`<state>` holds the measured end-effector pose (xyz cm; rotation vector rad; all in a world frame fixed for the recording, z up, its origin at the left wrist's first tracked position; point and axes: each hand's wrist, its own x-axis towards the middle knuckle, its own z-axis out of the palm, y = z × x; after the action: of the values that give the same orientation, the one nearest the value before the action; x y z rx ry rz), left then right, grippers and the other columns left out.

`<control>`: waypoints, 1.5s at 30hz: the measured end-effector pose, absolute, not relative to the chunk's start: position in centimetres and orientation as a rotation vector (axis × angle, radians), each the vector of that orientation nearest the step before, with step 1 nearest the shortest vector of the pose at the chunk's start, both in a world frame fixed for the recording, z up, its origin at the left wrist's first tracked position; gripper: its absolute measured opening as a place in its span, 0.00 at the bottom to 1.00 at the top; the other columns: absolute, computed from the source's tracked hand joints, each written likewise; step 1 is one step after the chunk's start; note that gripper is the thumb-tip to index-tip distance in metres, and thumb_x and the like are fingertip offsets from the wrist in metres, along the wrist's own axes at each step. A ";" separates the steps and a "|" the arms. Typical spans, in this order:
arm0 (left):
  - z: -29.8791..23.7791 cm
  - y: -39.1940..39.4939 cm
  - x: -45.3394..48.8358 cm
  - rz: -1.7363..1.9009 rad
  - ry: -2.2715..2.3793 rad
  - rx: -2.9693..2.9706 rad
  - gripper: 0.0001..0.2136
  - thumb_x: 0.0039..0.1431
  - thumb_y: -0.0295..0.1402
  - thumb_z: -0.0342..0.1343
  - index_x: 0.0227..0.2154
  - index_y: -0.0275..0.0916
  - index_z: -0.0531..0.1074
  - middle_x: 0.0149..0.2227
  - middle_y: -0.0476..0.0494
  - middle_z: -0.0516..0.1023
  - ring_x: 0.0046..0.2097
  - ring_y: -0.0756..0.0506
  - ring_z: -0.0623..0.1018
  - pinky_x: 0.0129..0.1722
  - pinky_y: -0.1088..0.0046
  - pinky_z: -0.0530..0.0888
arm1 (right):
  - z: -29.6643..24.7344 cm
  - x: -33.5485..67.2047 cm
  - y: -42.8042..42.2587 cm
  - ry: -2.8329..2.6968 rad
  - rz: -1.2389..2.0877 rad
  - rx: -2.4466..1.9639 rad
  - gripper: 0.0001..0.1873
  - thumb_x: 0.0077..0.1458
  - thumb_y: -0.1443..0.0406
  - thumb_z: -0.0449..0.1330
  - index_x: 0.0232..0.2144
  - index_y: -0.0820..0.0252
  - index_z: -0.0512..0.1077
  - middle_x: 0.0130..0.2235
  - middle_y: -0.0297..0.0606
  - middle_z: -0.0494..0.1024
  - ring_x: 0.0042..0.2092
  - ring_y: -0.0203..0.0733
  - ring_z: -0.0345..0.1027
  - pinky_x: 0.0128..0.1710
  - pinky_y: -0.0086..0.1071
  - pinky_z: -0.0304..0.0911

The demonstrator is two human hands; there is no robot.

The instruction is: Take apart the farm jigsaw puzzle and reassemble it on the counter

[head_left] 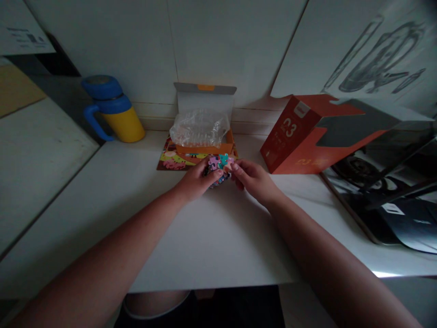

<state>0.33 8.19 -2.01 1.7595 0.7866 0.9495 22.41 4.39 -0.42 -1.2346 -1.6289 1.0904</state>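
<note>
My left hand (198,180) and my right hand (251,180) meet over the middle of the white table (211,246). Both pinch a small cluster of coloured jigsaw pieces (220,163), pink, purple and teal, held just above a dark pile of more pieces. Right behind them stands an open orange puzzle box (205,148) with its lid up and a crumpled clear plastic bag (200,127) inside. The box sits on a colourful picture board (170,160).
A blue and yellow jug (112,111) stands at the back left. A large red carton (307,136) lies on its side at the right, with dark glossy sheets (392,200) beyond it. A wall closes off the back.
</note>
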 end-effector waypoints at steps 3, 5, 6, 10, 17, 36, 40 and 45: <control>-2.0 8.0 0.4 0.948 0.793 1.776 0.24 0.66 0.48 0.61 0.59 0.40 0.73 0.59 0.37 0.80 0.61 0.37 0.77 0.64 0.59 0.70 | -0.3 21.6 3.9 -1.523 1.109 -1.229 0.26 0.60 0.41 0.64 0.38 0.58 0.73 0.26 0.28 0.69 0.23 0.33 0.62 0.22 0.28 0.55; -2.0 8.0 0.3 0.940 0.794 1.769 0.24 0.65 0.48 0.61 0.59 0.40 0.73 0.58 0.38 0.80 0.60 0.37 0.77 0.63 0.59 0.70 | -0.3 21.7 3.9 -1.444 1.094 -1.213 0.23 0.60 0.44 0.66 0.38 0.57 0.73 0.26 0.27 0.69 0.23 0.32 0.62 0.22 0.28 0.55; -2.1 8.0 0.3 0.937 0.797 1.758 0.24 0.65 0.48 0.61 0.59 0.40 0.73 0.58 0.38 0.80 0.60 0.37 0.77 0.63 0.59 0.70 | -0.3 21.8 4.0 -1.395 1.086 -1.191 0.22 0.60 0.45 0.67 0.37 0.57 0.73 0.26 0.27 0.70 0.23 0.32 0.61 0.22 0.27 0.55; -2.4 8.5 0.2 0.953 0.841 1.633 0.25 0.63 0.49 0.61 0.57 0.40 0.74 0.57 0.39 0.81 0.59 0.38 0.78 0.61 0.60 0.72 | -0.5 22.6 4.8 -1.173 1.060 -1.188 0.18 0.58 0.49 0.68 0.33 0.56 0.72 0.28 0.28 0.70 0.22 0.30 0.60 0.20 0.27 0.53; -2.4 9.1 0.5 1.087 0.948 1.159 0.23 0.58 0.50 0.62 0.53 0.44 0.74 0.46 0.46 0.82 0.43 0.43 0.82 0.40 0.66 0.80 | -2.9 23.3 6.1 -1.171 1.046 -1.420 0.18 0.56 0.50 0.68 0.36 0.57 0.73 0.30 0.29 0.73 0.24 0.32 0.67 0.23 0.26 0.65; -2.5 8.2 0.4 0.939 0.766 1.747 0.25 0.63 0.47 0.62 0.58 0.40 0.74 0.58 0.38 0.81 0.60 0.37 0.78 0.62 0.61 0.72 | -0.8 21.6 4.4 -1.544 1.095 -1.266 0.30 0.57 0.37 0.63 0.40 0.57 0.75 0.35 0.35 0.79 0.26 0.35 0.68 0.25 0.29 0.65; -2.6 8.0 0.4 0.905 0.785 1.794 0.24 0.64 0.48 0.61 0.57 0.41 0.75 0.57 0.38 0.82 0.58 0.37 0.79 0.60 0.61 0.74 | -0.5 21.2 4.0 -1.516 1.091 -1.205 0.27 0.55 0.40 0.68 0.37 0.57 0.75 0.35 0.34 0.77 0.26 0.33 0.65 0.24 0.28 0.61; -2.4 7.9 0.4 0.901 0.794 1.802 0.25 0.64 0.49 0.62 0.58 0.41 0.75 0.56 0.39 0.82 0.58 0.37 0.80 0.60 0.61 0.73 | -0.8 21.2 4.1 -1.464 1.109 -1.188 0.25 0.56 0.42 0.68 0.39 0.57 0.76 0.33 0.32 0.77 0.26 0.33 0.65 0.24 0.28 0.60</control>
<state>0.44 7.94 -2.42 1.8020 0.7935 0.9008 21.22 4.06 -0.78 -1.1881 -1.4645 1.1086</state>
